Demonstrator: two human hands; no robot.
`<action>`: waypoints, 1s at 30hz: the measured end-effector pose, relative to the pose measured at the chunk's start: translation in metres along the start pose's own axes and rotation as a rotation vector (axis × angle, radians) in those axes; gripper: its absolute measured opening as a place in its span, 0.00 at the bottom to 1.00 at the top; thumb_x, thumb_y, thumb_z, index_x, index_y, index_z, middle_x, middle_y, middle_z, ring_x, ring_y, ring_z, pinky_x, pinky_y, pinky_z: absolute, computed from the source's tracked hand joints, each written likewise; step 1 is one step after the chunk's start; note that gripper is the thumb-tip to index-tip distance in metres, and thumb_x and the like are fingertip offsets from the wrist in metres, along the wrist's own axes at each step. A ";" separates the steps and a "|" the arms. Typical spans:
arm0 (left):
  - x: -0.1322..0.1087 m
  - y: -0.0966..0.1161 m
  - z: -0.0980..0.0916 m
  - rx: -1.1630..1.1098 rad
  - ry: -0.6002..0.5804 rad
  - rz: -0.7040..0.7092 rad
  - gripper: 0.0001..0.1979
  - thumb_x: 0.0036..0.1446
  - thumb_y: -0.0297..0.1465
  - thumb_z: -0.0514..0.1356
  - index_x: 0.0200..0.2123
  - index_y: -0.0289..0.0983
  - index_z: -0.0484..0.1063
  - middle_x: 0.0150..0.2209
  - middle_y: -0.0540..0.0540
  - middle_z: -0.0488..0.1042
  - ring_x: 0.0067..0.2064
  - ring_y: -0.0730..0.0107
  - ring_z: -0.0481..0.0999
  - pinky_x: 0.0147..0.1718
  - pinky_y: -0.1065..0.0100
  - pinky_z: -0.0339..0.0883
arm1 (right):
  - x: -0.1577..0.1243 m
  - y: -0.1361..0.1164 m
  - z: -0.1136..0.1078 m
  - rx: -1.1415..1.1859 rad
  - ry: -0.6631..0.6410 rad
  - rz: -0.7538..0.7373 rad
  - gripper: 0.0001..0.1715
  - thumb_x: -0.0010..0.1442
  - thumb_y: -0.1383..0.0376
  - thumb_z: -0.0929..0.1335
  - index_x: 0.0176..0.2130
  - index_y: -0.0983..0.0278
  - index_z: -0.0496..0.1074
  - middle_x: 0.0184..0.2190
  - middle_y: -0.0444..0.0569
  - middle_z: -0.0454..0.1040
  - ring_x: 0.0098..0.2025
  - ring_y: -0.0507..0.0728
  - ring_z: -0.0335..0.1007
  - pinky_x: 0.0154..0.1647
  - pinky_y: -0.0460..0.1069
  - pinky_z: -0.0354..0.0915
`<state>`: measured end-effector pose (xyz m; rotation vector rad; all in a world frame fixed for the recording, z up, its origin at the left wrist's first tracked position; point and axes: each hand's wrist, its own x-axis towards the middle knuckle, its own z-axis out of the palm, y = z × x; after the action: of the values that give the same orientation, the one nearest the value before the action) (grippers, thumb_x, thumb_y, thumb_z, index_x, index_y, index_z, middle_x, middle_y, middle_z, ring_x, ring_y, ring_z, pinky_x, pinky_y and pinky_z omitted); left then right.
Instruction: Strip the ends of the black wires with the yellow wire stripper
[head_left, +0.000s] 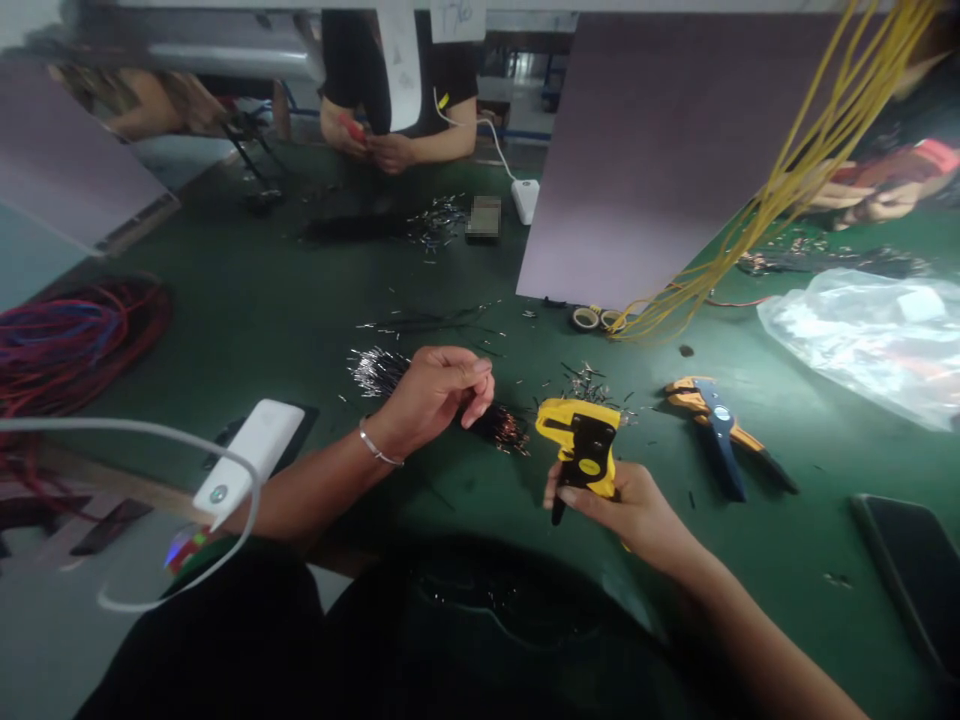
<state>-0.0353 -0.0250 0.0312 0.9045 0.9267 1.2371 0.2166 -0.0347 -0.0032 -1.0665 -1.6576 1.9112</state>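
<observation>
My right hand [634,510] is wrapped around the handles of a yellow and black wire stripper [589,445], its jaw end pointing up and left. My left hand [442,395] has thumb and fingers pinched together, and anything between them is too small to make out. Beneath that hand lies a bundle of short dark wires [379,372], with silvery ends on the left and copper-coloured ends on the right. Just behind the stripper is a small pile of wire scraps [586,382]. A second wire stripper [720,420], blue and orange, rests on the green table to the right.
Coiled red and blue wires [75,340] lie at left, near a white power bank [251,455] with a cable. Yellow wires [780,220] hang beside a grey panel [645,150]. Tape rolls [586,318], a plastic bag [870,340] and a phone [911,570] sit rightward. Co-workers' hands [386,150] work opposite.
</observation>
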 end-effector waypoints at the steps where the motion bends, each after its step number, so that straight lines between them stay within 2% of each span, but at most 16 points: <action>1: -0.001 0.001 0.001 -0.004 -0.006 0.005 0.14 0.52 0.33 0.63 0.19 0.34 0.70 0.19 0.48 0.69 0.18 0.76 0.67 0.13 0.73 0.56 | 0.000 0.000 0.001 0.012 -0.019 -0.004 0.18 0.54 0.53 0.72 0.36 0.65 0.74 0.30 0.52 0.78 0.34 0.59 0.74 0.41 0.55 0.71; 7: -0.001 0.002 0.002 -0.006 -0.015 0.031 0.14 0.53 0.33 0.63 0.19 0.34 0.71 0.19 0.48 0.69 0.18 0.76 0.67 0.12 0.74 0.57 | 0.003 0.003 0.002 0.155 -0.043 0.013 0.18 0.53 0.54 0.73 0.38 0.65 0.73 0.31 0.51 0.78 0.34 0.59 0.74 0.40 0.55 0.70; 14: -0.001 0.002 0.001 0.007 -0.001 0.048 0.14 0.52 0.34 0.65 0.19 0.33 0.70 0.20 0.48 0.70 0.18 0.76 0.68 0.12 0.74 0.58 | 0.004 0.008 0.005 0.171 -0.133 0.012 0.17 0.55 0.56 0.72 0.39 0.66 0.73 0.30 0.51 0.78 0.35 0.58 0.74 0.40 0.53 0.68; 21: -0.002 0.000 0.004 -0.052 -0.043 0.006 0.14 0.53 0.33 0.64 0.19 0.33 0.70 0.19 0.48 0.69 0.18 0.76 0.67 0.12 0.75 0.57 | 0.005 0.012 0.006 0.321 -0.127 0.038 0.15 0.55 0.59 0.73 0.40 0.66 0.74 0.31 0.51 0.78 0.34 0.58 0.75 0.39 0.53 0.69; 27: 0.001 -0.002 0.002 -0.090 -0.034 -0.022 0.14 0.54 0.33 0.63 0.19 0.34 0.69 0.20 0.49 0.69 0.19 0.77 0.67 0.12 0.75 0.56 | 0.006 0.015 0.001 0.352 -0.038 0.056 0.14 0.54 0.60 0.73 0.38 0.66 0.74 0.31 0.51 0.79 0.35 0.59 0.76 0.39 0.53 0.70; 30: 0.000 -0.001 0.003 -0.061 -0.052 -0.004 0.14 0.54 0.32 0.63 0.19 0.34 0.70 0.19 0.49 0.69 0.18 0.77 0.67 0.12 0.75 0.56 | 0.007 0.015 0.000 0.343 -0.057 0.069 0.14 0.54 0.60 0.73 0.39 0.67 0.74 0.31 0.52 0.79 0.34 0.58 0.76 0.39 0.52 0.70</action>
<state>-0.0326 -0.0254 0.0314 0.8823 0.8450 1.2262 0.2147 -0.0331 -0.0197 -0.9476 -1.2693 2.1874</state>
